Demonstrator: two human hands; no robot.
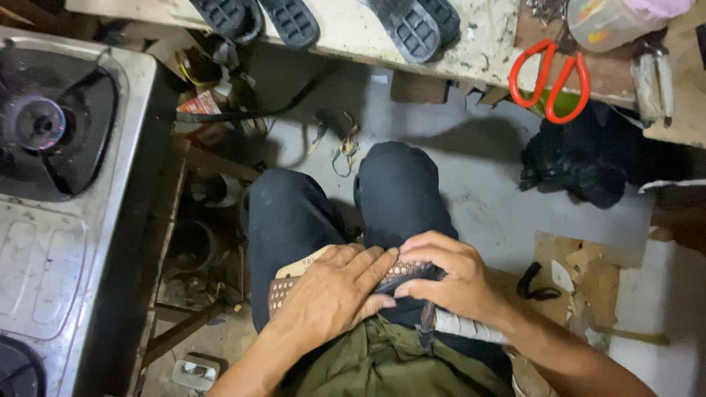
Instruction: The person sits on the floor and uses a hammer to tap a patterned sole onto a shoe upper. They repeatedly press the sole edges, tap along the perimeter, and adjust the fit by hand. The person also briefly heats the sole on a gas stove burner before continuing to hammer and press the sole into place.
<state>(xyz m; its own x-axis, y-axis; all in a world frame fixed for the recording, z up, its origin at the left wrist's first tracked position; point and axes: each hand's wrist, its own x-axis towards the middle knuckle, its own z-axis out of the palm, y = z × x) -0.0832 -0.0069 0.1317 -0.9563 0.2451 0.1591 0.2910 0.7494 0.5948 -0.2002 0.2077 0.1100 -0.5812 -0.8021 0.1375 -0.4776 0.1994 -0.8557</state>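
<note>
1. A brown shoe sole (pixel 401 270) with a fine studded tread lies across the person's lap on dark trousers (pixel 397 191), tread side up; a paler edge shows at its left end.
2. The left hand (pixel 331 294) lies flat on the sole, fingers spread and pressing down.
3. The right hand (pixel 448 276) curls over the sole's right end, fingertips pinching its edge, and also holds a tape-wrapped tool handle (pixel 467 326).
4. Orange-handled scissors (pixel 550 79) lie near the workbench (pixel 353 33) front edge.
</note>
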